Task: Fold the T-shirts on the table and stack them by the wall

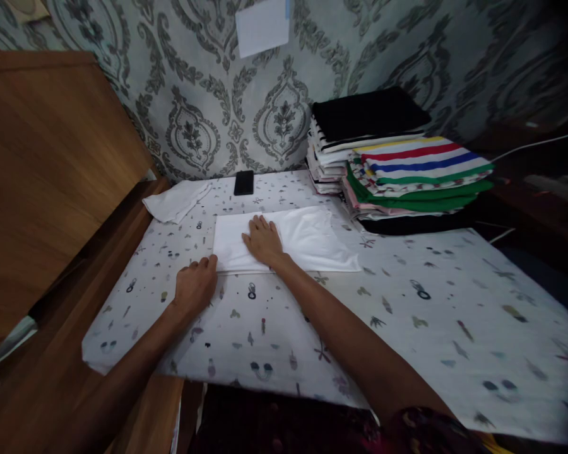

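A folded white cloth garment [307,236] lies flat on the table's patterned cover, its right part slightly wrinkled. My right hand [264,241] rests palm down on the left half of it, fingers stretched out. At the garment's near left corner, my left hand [197,281] is closed, with thumb and fingers pinching the edge. What the left fingertips grip beyond that corner is hidden.
A smaller white cloth [177,200] lies at the back left, near a black phone [244,183]. Two stacks of folded clothes stand back right: one topped with black cloth [372,113], one with a striped piece [421,161]. A wooden panel [52,145] borders the left.
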The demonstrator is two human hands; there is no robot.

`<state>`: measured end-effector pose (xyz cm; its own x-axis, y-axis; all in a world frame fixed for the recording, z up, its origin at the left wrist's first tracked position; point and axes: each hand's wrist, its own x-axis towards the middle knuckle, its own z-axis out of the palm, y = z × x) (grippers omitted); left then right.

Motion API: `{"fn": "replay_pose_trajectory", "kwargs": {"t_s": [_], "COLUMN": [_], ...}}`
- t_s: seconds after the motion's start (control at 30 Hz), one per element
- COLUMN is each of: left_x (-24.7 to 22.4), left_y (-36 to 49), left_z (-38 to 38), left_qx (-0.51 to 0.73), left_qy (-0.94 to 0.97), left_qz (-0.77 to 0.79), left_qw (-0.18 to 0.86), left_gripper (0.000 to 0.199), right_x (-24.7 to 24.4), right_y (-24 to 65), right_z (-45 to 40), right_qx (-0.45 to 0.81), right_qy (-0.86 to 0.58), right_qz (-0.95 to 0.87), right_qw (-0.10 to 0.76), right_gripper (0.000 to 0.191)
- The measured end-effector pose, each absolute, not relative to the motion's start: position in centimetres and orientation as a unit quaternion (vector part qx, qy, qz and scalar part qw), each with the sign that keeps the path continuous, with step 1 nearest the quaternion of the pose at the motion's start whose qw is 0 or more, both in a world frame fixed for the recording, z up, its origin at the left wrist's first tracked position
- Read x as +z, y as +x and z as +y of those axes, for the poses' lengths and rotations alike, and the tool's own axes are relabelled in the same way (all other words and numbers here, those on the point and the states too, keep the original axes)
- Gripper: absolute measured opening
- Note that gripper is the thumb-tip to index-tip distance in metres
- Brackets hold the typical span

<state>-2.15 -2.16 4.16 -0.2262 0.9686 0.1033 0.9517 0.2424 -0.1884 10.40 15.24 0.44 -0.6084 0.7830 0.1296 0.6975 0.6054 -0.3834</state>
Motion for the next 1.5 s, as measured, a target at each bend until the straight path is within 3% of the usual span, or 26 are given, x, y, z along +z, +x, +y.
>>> {"fn": "replay_pose_trajectory", "kwargs": {"t_s": [0.2, 0.33, 0.57, 0.7, 0.9, 1.03, 1.27, 1.37, 1.5], "left_x": [4.5, 4.5, 4.4, 4.6, 4.7, 4.8, 5.0, 4.7, 4.2], "left_y": [-2.1, -1.6, -1.1, -0.9, -0.6, -0.5, -0.1, -0.9, -3.4], "left_z": [-2.1, -1.6, -1.4, -1.7, -2.1, -2.3, -3.2, -3.8, -4.1], "left_qx": [-0.04, -0.046, -0.068, -0.095, -0.109, -0.104, -0.088, -0.132, -0.264], "left_qy": [-0.548, -0.525, -0.506, -0.489, -0.483, -0.487, -0.503, -0.521, -0.505], "left_qz": [-0.836, -0.85, -0.859, -0.866, -0.866, -0.865, -0.859, -0.842, -0.808], "left_qw": [0.0, -0.011, -0.033, -0.045, -0.061, -0.063, -0.041, -0.056, -0.147], "left_gripper": [0.017, 0.021, 0.026, 0.03, 0.036, 0.035, 0.032, 0.033, 0.034], "right_x": [0.7, 2.5, 5.2, 4.1, 2.7, 2.3, 1.6, 1.6, 2.0], "right_y": [10.6, 10.7, 11.6, 12.1, 12.0, 12.0, 12.4, 12.7, 13.0], "right_z": [15.2, 13.9, 8.4, 7.8, 8.6, 8.5, 8.4, 8.3, 8.3], "right_qx": [0.156, 0.13, 0.152, 0.136, 0.258, 0.289, 0.228, 0.203, 0.25], "right_qy": [-0.419, -0.411, -0.142, -0.182, -0.252, -0.261, -0.196, -0.164, -0.161], "right_qz": [-0.884, -0.89, -0.971, -0.966, -0.905, -0.886, -0.923, -0.936, -0.92], "right_qw": [0.136, 0.146, 0.121, 0.125, 0.226, 0.25, 0.239, 0.235, 0.257], "right_gripper": [0.057, 0.047, 0.029, 0.025, 0.018, 0.015, 0.009, 0.007, 0.019]}}
